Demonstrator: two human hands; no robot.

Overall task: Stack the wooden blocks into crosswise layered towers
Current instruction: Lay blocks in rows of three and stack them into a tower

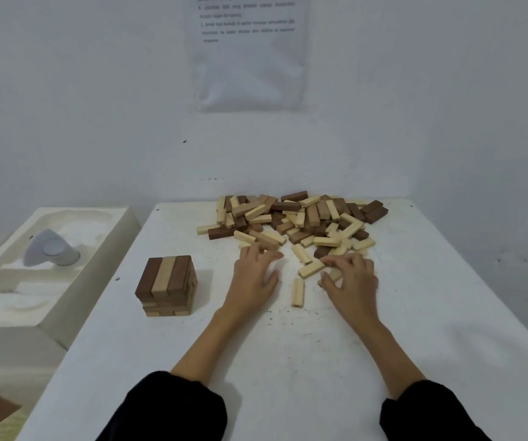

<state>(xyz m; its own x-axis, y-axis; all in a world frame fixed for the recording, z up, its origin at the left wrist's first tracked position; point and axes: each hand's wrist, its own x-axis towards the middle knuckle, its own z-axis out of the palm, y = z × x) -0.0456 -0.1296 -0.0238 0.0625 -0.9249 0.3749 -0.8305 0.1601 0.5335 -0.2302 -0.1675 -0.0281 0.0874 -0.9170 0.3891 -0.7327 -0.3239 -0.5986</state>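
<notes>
**A:** Status?
**B:** Left grip [253, 276] released, fingers spread flat on the near edge of the block pile [291, 218]. Right grip [351, 281] clenched on a pale block [333, 275], thumb against fingers, just near of the pile.
**A:** Tower?
**B:** One tower [167, 284], left of my left grip, apart from it. Squat cube of smooth rectangular sticks. Top layer dark-pale-dark, the layers under it run crosswise.
**A:** Rest?
**B:** Pile sits far-centre on the white speckled tabletop [288, 361], pale and dark brown wood mixed. One loose stick [297, 292], pale, lies between both grips. Left: white moulded foam tray [75, 300] with a rounded grey-white piece [51, 249] in a recess.
</notes>
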